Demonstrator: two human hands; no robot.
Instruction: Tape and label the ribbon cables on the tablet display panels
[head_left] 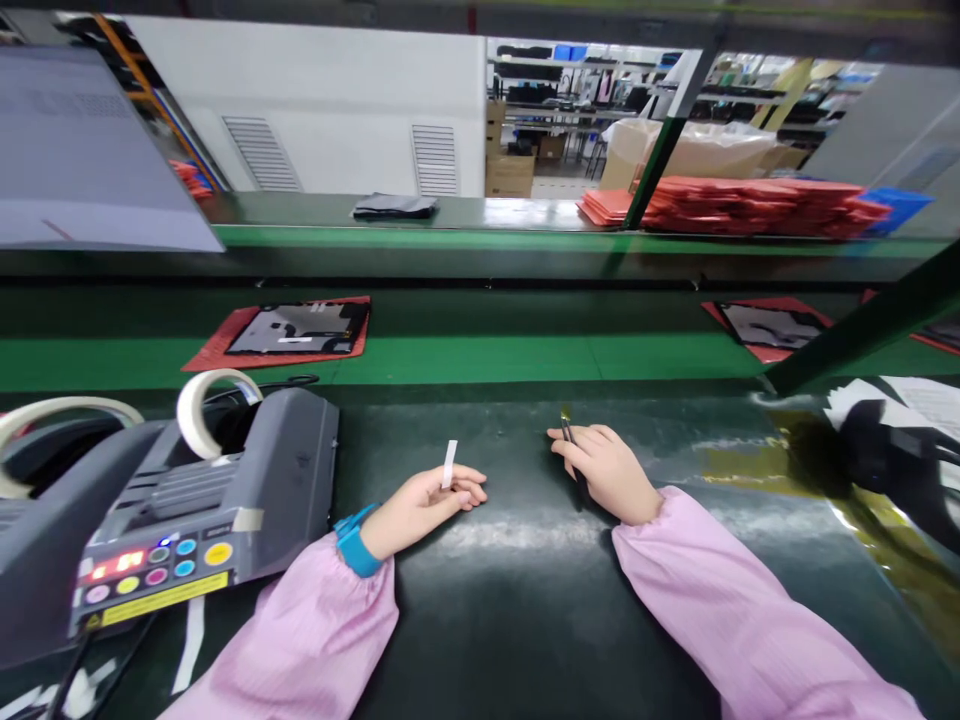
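You have in view: two hands (424, 503), one pair of tweezers (567, 431), one wristband (355, 545), two tape dispensers (304, 450), two tape rolls (190, 420), three panels (262, 328).

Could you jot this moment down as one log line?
left hand: carries white strip | right hand: grips tweezers | grey tape dispenser: display lit | left panel: on red sheet, beyond both hands

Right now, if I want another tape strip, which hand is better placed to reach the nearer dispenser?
Probably the left hand: it is closer to the gray tape dispenser, though it holds a white strip. The right hand is farther away and holds dark tweezers.
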